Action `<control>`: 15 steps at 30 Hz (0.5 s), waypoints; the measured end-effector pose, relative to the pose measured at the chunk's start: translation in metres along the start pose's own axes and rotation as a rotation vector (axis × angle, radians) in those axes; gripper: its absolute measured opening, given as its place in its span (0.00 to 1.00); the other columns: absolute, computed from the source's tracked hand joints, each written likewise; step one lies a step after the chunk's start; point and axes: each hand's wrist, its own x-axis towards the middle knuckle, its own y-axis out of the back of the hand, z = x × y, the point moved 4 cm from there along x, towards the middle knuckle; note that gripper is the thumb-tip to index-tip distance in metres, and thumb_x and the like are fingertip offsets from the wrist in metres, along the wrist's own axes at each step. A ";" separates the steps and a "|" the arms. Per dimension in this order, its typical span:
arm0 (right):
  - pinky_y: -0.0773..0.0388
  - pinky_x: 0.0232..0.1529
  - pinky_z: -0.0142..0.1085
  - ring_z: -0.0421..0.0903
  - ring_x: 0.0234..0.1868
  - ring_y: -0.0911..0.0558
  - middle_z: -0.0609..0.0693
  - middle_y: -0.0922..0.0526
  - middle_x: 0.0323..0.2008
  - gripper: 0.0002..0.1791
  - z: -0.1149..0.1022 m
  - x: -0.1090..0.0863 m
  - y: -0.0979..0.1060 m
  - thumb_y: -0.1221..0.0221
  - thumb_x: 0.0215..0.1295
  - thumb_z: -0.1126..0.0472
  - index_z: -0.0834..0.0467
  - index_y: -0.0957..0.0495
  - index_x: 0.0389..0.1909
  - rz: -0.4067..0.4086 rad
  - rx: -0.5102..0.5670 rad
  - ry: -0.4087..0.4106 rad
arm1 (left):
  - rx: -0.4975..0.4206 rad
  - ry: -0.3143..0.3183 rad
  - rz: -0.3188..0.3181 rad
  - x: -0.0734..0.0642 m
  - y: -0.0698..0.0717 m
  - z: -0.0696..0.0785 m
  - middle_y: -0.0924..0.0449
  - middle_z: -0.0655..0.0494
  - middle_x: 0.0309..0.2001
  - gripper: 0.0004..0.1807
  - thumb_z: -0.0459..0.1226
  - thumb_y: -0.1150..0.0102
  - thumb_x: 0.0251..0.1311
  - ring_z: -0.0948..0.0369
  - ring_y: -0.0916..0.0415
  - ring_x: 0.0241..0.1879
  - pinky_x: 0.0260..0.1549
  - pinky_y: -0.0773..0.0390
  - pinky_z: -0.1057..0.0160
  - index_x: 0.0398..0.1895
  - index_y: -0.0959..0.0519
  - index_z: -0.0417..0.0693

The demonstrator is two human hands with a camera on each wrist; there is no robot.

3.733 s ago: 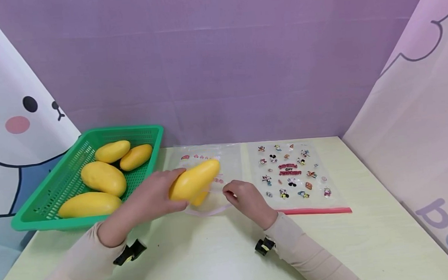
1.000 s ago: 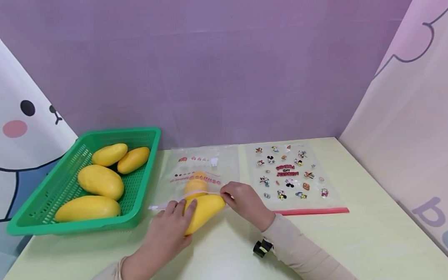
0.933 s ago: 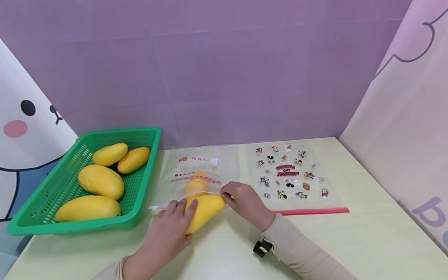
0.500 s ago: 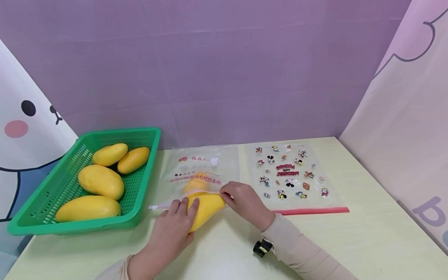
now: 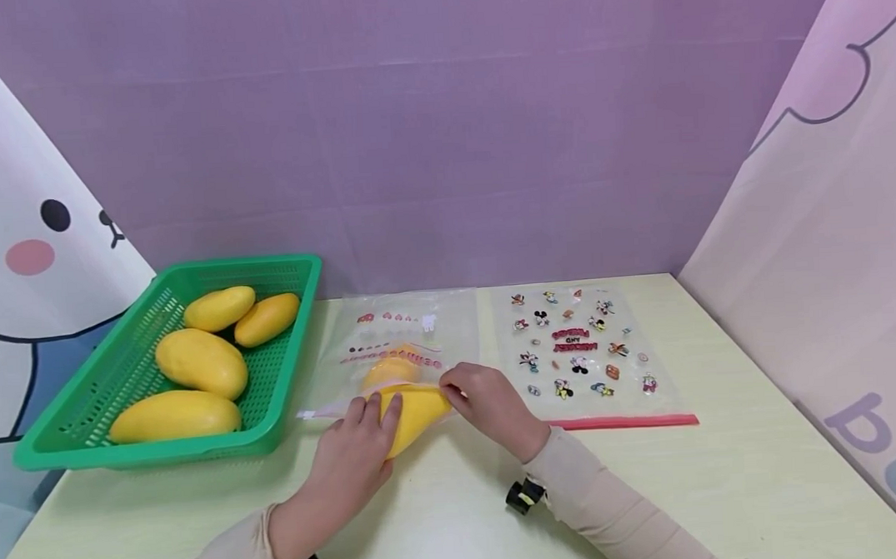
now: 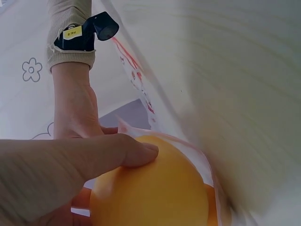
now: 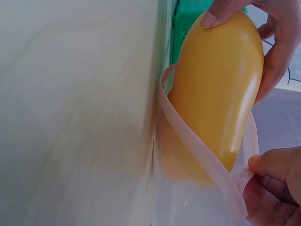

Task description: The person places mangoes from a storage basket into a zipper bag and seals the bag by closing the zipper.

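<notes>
A yellow mango (image 5: 416,414) sits partway through the mouth of a clear bag (image 5: 449,313), another mango (image 5: 388,370) showing inside. I see the left hand (image 5: 352,442) gripping its near end; the right hand (image 5: 494,407) pinches the pink rim (image 7: 202,150). I'd hold that rim taut and ease the fruit in level. Left, a green basket (image 5: 163,453); right, a second bag (image 5: 627,422).

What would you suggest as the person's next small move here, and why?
I would probably have the left grip ease the held mango deeper into the bag: one end is already inside the pale pink rim, the other sticks out, and the right grip pinches that rim.
</notes>
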 end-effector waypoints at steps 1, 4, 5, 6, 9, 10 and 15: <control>0.22 0.33 0.27 0.38 0.29 0.21 0.47 0.17 0.29 0.03 0.000 0.000 0.000 0.37 0.57 0.68 0.58 0.17 0.29 0.002 0.001 0.000 | 0.001 0.002 0.002 0.000 0.000 0.000 0.21 0.42 0.46 0.40 0.48 0.23 0.32 0.50 0.26 0.43 0.19 0.24 0.63 0.54 0.25 0.43; 0.22 0.33 0.27 0.38 0.29 0.21 0.47 0.17 0.29 0.03 0.000 0.000 0.000 0.36 0.56 0.68 0.58 0.17 0.30 0.001 0.004 -0.003 | 0.005 0.008 0.012 0.001 -0.001 0.001 0.21 0.42 0.46 0.40 0.47 0.23 0.32 0.50 0.26 0.43 0.18 0.25 0.63 0.54 0.25 0.43; 0.22 0.34 0.27 0.39 0.29 0.21 0.47 0.17 0.29 0.03 0.000 0.000 0.000 0.36 0.56 0.68 0.58 0.17 0.30 0.000 0.005 -0.005 | 0.007 0.010 0.016 0.001 -0.001 0.001 0.21 0.42 0.46 0.40 0.47 0.23 0.32 0.50 0.26 0.43 0.17 0.25 0.64 0.54 0.24 0.43; 0.22 0.34 0.27 0.39 0.30 0.20 0.47 0.16 0.29 0.03 0.000 0.000 0.000 0.37 0.57 0.68 0.58 0.17 0.30 -0.002 0.006 -0.007 | 0.009 0.012 0.020 0.001 -0.001 0.001 0.21 0.43 0.46 0.40 0.47 0.23 0.32 0.51 0.26 0.43 0.17 0.26 0.64 0.54 0.24 0.43; 0.22 0.35 0.28 0.40 0.30 0.20 0.48 0.16 0.30 0.02 0.000 0.000 0.001 0.37 0.57 0.68 0.58 0.17 0.31 -0.006 0.006 -0.011 | 0.009 0.014 0.026 0.002 -0.002 0.002 0.21 0.42 0.46 0.39 0.46 0.23 0.32 0.50 0.26 0.43 0.17 0.26 0.64 0.53 0.25 0.43; 0.22 0.35 0.28 0.40 0.31 0.20 0.48 0.16 0.30 0.02 0.000 0.000 0.001 0.37 0.58 0.67 0.59 0.17 0.31 -0.007 0.006 -0.012 | 0.008 0.015 0.024 0.002 -0.002 0.002 0.21 0.42 0.46 0.39 0.46 0.23 0.33 0.50 0.26 0.43 0.17 0.26 0.64 0.54 0.25 0.43; 0.21 0.35 0.28 0.40 0.31 0.19 0.48 0.16 0.30 0.03 0.000 0.000 0.001 0.37 0.57 0.68 0.59 0.17 0.31 0.002 0.008 -0.006 | -0.001 0.025 -0.004 0.003 -0.004 0.004 0.21 0.42 0.47 0.39 0.46 0.23 0.34 0.50 0.26 0.44 0.18 0.24 0.63 0.54 0.25 0.42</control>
